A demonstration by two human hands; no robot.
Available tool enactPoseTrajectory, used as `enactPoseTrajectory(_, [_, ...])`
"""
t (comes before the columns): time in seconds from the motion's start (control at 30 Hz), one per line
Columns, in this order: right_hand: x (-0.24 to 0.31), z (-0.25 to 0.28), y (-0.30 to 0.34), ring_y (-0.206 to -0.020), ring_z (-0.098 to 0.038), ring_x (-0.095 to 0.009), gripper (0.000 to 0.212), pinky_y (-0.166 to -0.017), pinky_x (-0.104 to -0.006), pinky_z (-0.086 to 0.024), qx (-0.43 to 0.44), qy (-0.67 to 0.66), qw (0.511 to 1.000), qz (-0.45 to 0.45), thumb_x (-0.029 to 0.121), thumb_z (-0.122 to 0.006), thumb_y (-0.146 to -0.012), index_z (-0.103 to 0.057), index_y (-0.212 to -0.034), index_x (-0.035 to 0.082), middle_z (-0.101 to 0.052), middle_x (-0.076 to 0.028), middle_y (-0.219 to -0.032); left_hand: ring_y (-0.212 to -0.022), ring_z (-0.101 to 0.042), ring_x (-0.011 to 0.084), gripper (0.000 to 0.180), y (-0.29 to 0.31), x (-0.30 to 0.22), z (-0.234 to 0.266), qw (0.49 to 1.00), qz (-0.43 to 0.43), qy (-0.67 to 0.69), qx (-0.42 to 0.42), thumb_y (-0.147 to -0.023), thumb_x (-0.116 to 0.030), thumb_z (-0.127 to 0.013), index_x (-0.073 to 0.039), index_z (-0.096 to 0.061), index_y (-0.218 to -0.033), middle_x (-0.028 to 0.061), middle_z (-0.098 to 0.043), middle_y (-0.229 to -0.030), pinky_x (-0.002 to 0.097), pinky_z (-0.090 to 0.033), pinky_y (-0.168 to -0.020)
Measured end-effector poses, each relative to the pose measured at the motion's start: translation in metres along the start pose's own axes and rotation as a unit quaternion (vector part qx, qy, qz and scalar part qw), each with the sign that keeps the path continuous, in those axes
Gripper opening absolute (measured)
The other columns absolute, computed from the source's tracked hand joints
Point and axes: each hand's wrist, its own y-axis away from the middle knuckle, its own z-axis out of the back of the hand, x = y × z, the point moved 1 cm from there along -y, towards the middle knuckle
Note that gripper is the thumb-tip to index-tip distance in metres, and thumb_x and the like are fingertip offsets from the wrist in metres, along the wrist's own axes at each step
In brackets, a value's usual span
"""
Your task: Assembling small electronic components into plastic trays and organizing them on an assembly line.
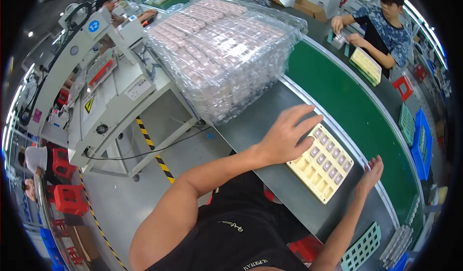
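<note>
A cream-yellow tray (306,179) with rows of pockets lies on the grey bench in front of me. Small pale purple pieces (326,166) sit in several of its pockets; other pockets, mostly along its near left side, hold none. My left hand (288,138) reaches over the tray's far left corner, fingers spread and thumb close to the pockets. It seems to hold nothing. To the right of the tray, by the metal rail, my right hand (370,175) has its fingers drawn together. A tiny pale spot shows at its fingertips, too small to name.
Film-wrapped stacks of pink trays (222,44) stand at the far left of the bench. A green conveyor belt (357,97) runs beyond the rail. A green grid tray (362,247) lies near right. Across the belt, a person (386,25) handles small parts beside another cream tray (367,64).
</note>
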Motion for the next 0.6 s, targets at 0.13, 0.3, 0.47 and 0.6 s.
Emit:
enactPoseTrajectory(0.13, [-0.004,0.005,-0.006,-0.088,-0.054,-0.01,0.041,-0.077,-0.0271,-0.048,-0.024,0.015,0.999,0.041,0.037,-0.046,-0.11,-0.06,-0.133,0.006,-0.062,-0.005,-0.109,-0.126,-0.053,0.0333,0.046,-0.03,-0.027,0.104,0.942,-0.054,-0.323,-0.069,-0.08,-0.022,-0.078,-0.017,-0.069,-0.125,0.0098,-0.061,-0.13,0.0559,-0.035,-0.11])
enactPoseTrajectory(0.3, [-0.02,0.004,-0.004,-0.081,-0.052,-0.008,0.041,-0.072,-0.0247,-0.047,0.007,0.025,0.998,0.06,0.035,-0.046,-0.11,-0.059,-0.132,0.004,-0.061,-0.004,-0.104,-0.121,-0.056,0.0293,0.037,-0.024,0.006,0.156,0.872,0.062,-0.485,-0.011,-0.086,-0.028,-0.075,-0.02,-0.07,-0.122,0.0052,-0.067,-0.119,0.0587,-0.031,-0.113])
enactPoseTrajectory(0.47, [-0.016,0.0,0.002,-0.082,-0.052,-0.009,0.04,-0.074,-0.0251,-0.048,0.021,0.042,0.997,0.067,0.034,-0.045,-0.11,-0.059,-0.132,0.003,-0.062,-0.006,-0.105,-0.108,-0.064,0.024,0.034,-0.015,0.015,0.167,0.882,0.09,-0.462,-0.026,-0.087,-0.021,-0.075,-0.018,-0.072,-0.12,0.0029,-0.07,-0.115,0.0509,-0.04,-0.109])
enactPoseTrajectory(0.6, [-0.011,-0.006,0.008,-0.082,-0.053,-0.009,0.039,-0.076,-0.0257,-0.048,0.026,0.062,0.996,0.064,0.033,-0.045,-0.11,-0.06,-0.131,0.003,-0.063,-0.008,-0.108,-0.11,-0.064,0.0257,0.032,-0.016,0.024,0.183,0.896,0.1,-0.432,-0.032,-0.085,-0.02,-0.076,-0.016,-0.074,-0.116,0.005,-0.07,-0.115,0.0481,-0.042,-0.106])
